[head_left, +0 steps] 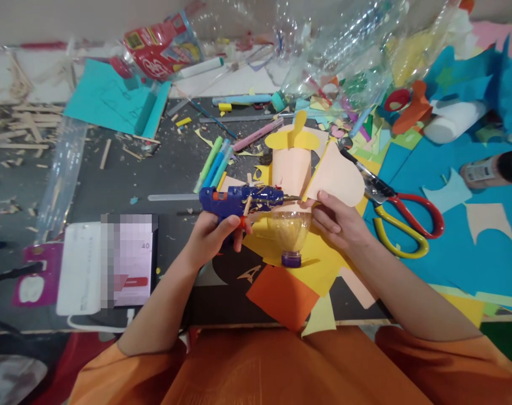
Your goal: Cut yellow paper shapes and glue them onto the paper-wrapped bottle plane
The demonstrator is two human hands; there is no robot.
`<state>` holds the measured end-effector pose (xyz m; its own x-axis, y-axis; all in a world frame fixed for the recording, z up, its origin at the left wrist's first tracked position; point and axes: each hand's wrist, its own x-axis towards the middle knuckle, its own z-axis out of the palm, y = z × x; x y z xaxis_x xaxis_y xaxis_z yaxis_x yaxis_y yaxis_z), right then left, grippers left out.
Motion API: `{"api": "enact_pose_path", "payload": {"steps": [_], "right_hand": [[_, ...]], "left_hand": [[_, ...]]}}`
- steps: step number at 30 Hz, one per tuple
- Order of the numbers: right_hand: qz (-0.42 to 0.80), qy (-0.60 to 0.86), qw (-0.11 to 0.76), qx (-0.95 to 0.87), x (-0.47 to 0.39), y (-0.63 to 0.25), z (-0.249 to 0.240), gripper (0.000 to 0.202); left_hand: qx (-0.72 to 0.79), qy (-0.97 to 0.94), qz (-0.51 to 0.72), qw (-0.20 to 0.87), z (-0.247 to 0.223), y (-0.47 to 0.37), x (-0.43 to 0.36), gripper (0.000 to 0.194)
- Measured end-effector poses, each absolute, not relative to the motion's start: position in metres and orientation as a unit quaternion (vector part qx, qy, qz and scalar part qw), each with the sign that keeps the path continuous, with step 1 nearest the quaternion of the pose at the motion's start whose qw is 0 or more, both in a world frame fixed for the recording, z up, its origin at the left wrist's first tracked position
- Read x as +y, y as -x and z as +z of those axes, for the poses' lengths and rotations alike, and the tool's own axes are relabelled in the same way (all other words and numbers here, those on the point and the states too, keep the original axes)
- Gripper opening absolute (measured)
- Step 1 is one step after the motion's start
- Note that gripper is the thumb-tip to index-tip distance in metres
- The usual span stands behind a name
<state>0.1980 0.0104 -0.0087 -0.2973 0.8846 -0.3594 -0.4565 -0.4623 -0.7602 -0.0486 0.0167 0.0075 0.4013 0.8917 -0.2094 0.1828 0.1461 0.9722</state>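
My left hand [216,233] is wrapped round a blue hot glue gun [243,199], a clear glue stick poking out of its back. The gun's nozzle points right and meets, or nearly meets, the lower edge of a peach paper cutout [338,177] with a yellow strip along one side. Between thumb and fingers, my right hand [334,219] pinches that cutout. Behind the nozzle lies a peach paper tube [290,169] topped by a yellow paper propeller shape [296,138]. Just below is a clear bottle top [290,230] with a purple cap.
Scissors [402,219] with red and yellow handles lie right of my right hand. A phone [133,261] and a white power bank [81,267] sit at left. Markers [214,163], a red-labelled bottle [158,50], clear plastic bottles and paper scraps crowd the back. Blue paper [454,247] spreads at right.
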Motion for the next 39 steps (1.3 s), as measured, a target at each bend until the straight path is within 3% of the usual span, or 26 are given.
{"api": "enact_pose_path", "payload": {"steps": [6, 17, 27, 39], "right_hand": [[0.756, 0.402, 0.440, -0.271, 0.0109, -0.1978, -0.0080, 0.033], [0.755, 0.387, 0.449, -0.281, 0.0110, -0.1975, -0.0100, 0.031], [0.746, 0.415, 0.443, -0.275, 0.0115, -0.1967, -0.0082, 0.034], [0.762, 0.390, 0.434, -0.280, 0.0106, -0.1970, -0.0108, 0.032]], "left_hand": [[0.465, -0.573, 0.305, 0.602, 0.0063, 0.0489, 0.0157, 0.042], [0.442, -0.547, 0.327, 0.632, 0.0048, 0.0469, 0.0164, 0.048], [0.459, -0.539, 0.314, 0.633, 0.0108, 0.0454, 0.0170, 0.035], [0.457, -0.543, 0.310, 0.632, 0.0118, 0.0450, 0.0173, 0.038]]}}
